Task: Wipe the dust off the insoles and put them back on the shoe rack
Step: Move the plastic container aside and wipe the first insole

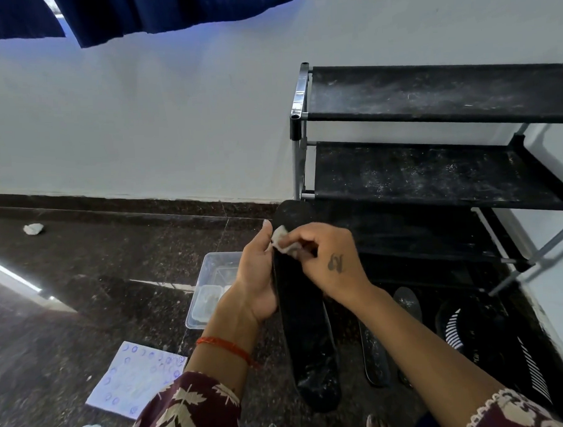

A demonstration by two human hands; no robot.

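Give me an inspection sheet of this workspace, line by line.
Surface: dark speckled floor, glare streaks.
Job's things: black insole held upright; white wipe on its upper part; dusty insoles on floor; shoe rack, shelves dusty.
Clutter: clear plastic container; crumpled tissue; scribbled paper.
Grippers: left hand grips insole; right hand pinches wipe.
Cables: nothing seen.
Surroundings: white wall; dark blue cloth hanging above.
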